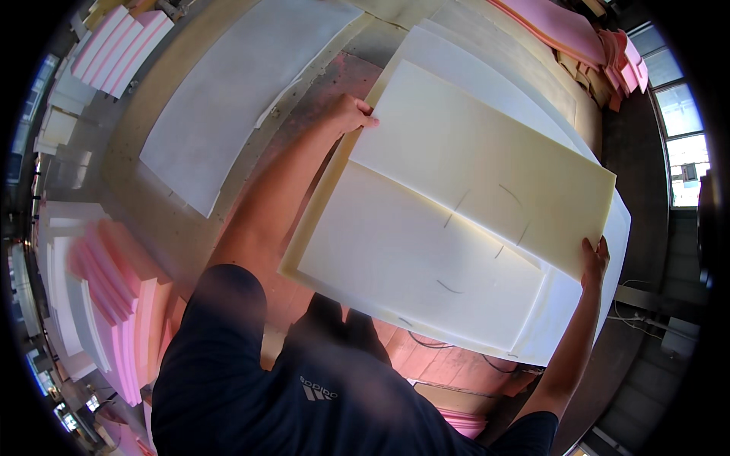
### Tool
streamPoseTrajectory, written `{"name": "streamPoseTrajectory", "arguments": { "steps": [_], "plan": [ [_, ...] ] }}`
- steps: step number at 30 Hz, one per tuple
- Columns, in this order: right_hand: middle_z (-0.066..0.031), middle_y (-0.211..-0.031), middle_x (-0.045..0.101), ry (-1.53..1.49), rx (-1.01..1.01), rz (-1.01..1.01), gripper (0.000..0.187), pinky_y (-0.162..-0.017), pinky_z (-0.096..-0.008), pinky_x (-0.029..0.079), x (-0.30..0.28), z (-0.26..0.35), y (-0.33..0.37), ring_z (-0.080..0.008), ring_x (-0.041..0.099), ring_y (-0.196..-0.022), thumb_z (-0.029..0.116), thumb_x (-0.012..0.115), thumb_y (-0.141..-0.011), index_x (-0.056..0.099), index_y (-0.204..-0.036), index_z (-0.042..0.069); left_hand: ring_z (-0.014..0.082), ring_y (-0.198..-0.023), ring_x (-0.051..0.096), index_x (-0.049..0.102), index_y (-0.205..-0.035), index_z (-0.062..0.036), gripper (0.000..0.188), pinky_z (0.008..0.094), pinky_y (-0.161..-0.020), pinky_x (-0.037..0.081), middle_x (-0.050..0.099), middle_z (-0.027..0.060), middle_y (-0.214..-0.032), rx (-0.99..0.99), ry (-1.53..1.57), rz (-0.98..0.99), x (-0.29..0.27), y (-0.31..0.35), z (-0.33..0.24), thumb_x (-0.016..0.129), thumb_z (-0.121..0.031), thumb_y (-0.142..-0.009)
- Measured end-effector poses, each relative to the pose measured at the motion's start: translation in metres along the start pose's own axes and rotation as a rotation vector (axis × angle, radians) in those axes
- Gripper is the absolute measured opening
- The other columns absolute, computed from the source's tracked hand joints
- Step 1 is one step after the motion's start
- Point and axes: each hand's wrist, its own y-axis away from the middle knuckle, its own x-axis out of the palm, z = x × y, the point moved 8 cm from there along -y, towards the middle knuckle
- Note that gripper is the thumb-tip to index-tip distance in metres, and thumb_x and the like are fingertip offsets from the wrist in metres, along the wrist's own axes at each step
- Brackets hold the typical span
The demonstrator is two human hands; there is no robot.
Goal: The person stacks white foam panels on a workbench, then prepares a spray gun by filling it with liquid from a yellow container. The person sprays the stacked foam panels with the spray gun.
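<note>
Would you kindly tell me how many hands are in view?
2: the left hand at the left edge of the cream panel, and the right hand at its lower right corner. Some of their fingers are hidden.

White sheet (236,91) lies across tan table (125,144) on left. Pink-and-white foam stack (122,49) beyond it; pink slabs (118,311) bunched nearer. More pink foam (551,30) piled far right. Bright paned window (679,112) off right. Reddish floor (426,365) below.
</note>
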Motion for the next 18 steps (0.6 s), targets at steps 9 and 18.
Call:
{"name": "streamPoseTrajectory", "arguments": {
  "steps": [9, 18],
  "plan": [
    [-0.0128, -0.115, 0.067, -0.018, -0.008, 0.004, 0.044, -0.089, -0.0335, 0.049, 0.0, 0.004, -0.001, -0.0203, 0.063, -0.101, 0.008, 0.063, -0.09, 0.053, -0.132, 0.0, 0.0154, -0.077, 0.068, 0.075, -0.097, -0.0005, 0.034, 0.0294, -0.073, 0.053, 0.075, 0.0095, -0.089, 0.015, -0.044, -0.015, -0.001, -0.009, 0.006, 0.087, -0.015, -0.069],
    [-0.0123, -0.114, 0.067, -0.029, -0.018, 0.012, 0.043, -0.088, -0.0333, 0.049, 0.0, 0.001, -0.003, -0.0198, 0.063, -0.1, 0.008, 0.063, -0.09, 0.053, -0.132, 0.0, 0.0179, -0.081, 0.068, 0.075, -0.098, 0.0003, 0.036, 0.0316, -0.078, 0.052, 0.075, 0.0116, -0.091, -0.005, -0.047, -0.011, -0.003, 0.001, -0.003, 0.087, -0.016, -0.068]
  ]
}}
